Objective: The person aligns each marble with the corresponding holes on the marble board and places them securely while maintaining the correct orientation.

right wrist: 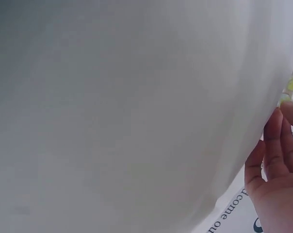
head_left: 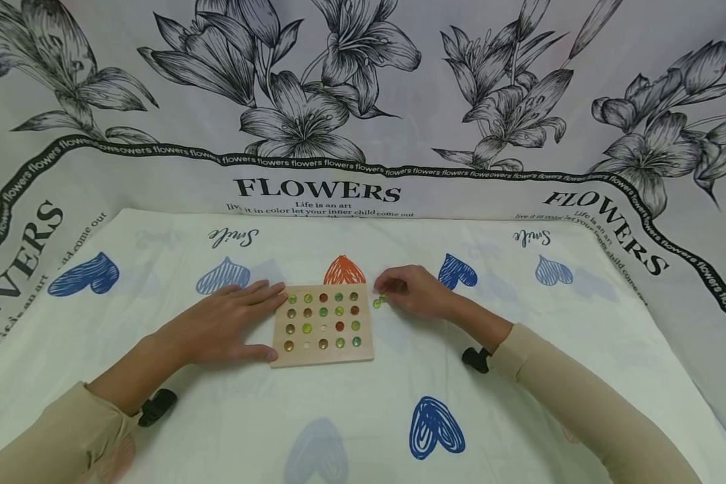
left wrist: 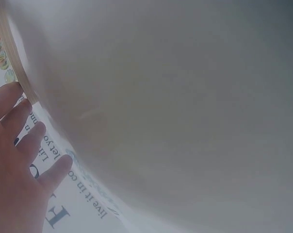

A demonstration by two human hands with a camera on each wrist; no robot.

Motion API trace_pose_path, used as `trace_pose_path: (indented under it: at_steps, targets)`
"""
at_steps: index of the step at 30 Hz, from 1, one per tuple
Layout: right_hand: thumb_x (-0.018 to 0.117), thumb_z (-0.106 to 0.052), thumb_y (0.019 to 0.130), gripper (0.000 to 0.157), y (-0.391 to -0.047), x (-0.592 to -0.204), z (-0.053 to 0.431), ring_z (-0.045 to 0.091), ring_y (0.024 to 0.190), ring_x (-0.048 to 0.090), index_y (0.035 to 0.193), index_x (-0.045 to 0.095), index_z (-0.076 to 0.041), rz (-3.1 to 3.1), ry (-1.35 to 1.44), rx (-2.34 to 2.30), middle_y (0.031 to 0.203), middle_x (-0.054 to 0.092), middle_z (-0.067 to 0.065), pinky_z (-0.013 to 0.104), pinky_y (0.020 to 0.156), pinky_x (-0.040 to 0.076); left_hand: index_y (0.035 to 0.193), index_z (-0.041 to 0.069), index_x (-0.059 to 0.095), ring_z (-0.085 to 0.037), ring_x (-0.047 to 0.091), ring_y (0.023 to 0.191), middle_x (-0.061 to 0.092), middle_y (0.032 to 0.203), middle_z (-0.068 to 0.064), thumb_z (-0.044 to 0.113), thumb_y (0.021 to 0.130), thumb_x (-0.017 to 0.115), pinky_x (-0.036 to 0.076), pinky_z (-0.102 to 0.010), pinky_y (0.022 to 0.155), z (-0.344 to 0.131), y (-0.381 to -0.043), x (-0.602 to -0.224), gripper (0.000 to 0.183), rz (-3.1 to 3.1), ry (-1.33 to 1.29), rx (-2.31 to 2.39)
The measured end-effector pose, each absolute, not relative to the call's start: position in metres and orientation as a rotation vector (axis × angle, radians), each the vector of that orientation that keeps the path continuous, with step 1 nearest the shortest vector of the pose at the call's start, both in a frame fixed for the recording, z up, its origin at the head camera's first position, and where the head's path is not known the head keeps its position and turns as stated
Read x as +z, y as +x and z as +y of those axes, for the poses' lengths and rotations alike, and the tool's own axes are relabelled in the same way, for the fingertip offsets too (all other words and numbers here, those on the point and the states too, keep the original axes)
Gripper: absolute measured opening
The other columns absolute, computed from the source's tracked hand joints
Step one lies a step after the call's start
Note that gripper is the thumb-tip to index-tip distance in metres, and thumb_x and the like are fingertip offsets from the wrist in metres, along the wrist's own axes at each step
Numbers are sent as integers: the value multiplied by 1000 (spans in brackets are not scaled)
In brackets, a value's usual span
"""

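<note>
A light wooden board [head_left: 323, 359] lies flat on the cloth, with rows of green, yellow-green and brownish-red glass marbles set in it. Two of its round spots look pale, without a coloured marble. My left hand [head_left: 232, 326] rests at the board's left side, fingers extended, with fingertips and thumb at its edge. Just off the board's right edge, my right hand [head_left: 414, 290] pinches a yellow-green marble [right wrist: 285, 98] between thumb and fingertips. Another yellow-green marble [head_left: 377, 304] sits right beside those fingertips. In the left wrist view the left hand [left wrist: 18, 155] touches the board's edge.
A white tablecloth [head_left: 218, 417] printed with blue and orange hearts covers the table. Behind it hangs a white curtain [head_left: 423, 114] with black flower drawings and lettering. A dark wrist camera [head_left: 157, 407] is at the left cuff, another dark camera [head_left: 475, 359] at the right.
</note>
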State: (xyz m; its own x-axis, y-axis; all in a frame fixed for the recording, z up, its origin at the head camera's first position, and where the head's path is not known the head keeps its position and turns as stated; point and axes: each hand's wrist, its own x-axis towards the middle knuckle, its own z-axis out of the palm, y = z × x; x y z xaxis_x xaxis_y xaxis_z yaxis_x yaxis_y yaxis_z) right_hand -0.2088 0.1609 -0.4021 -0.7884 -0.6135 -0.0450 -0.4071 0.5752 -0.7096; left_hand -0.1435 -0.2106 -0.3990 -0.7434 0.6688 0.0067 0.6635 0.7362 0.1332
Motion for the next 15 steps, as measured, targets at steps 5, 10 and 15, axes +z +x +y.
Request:
trace_pose_path:
  at_steps: [5, 10, 15]
  targets:
    - [66, 5, 89, 27, -207, -401, 158, 15, 93, 61, 112, 71, -9, 2512, -846, -1023, 104, 70, -1, 29, 84, 54, 151, 13, 44, -36, 38, 142, 39, 157, -5, 80, 83, 50, 38, -61, 107, -211, -144, -398, 96, 2891, 1115, 196]
    - [66, 5, 89, 27, -206, -399, 157, 15, 92, 60, 111, 71, -10, 2510, -848, -1009, 103, 70, -1, 29, 82, 53, 151, 13, 44, -36, 39, 142, 39, 157, -5, 80, 83, 51, 38, -61, 107, -211, -144, -398, 96, 2891, 1118, 199]
    - [65, 5, 90, 27, -206, -398, 155, 15, 93, 60, 112, 71, -9, 2524, -852, -1010, 105, 70, 0, 29, 84, 53, 152, 14, 44, -35, 38, 143, 39, 158, -4, 81, 83, 49, 37, -60, 108, -211, -144, -399, 96, 2887, 1103, 195]
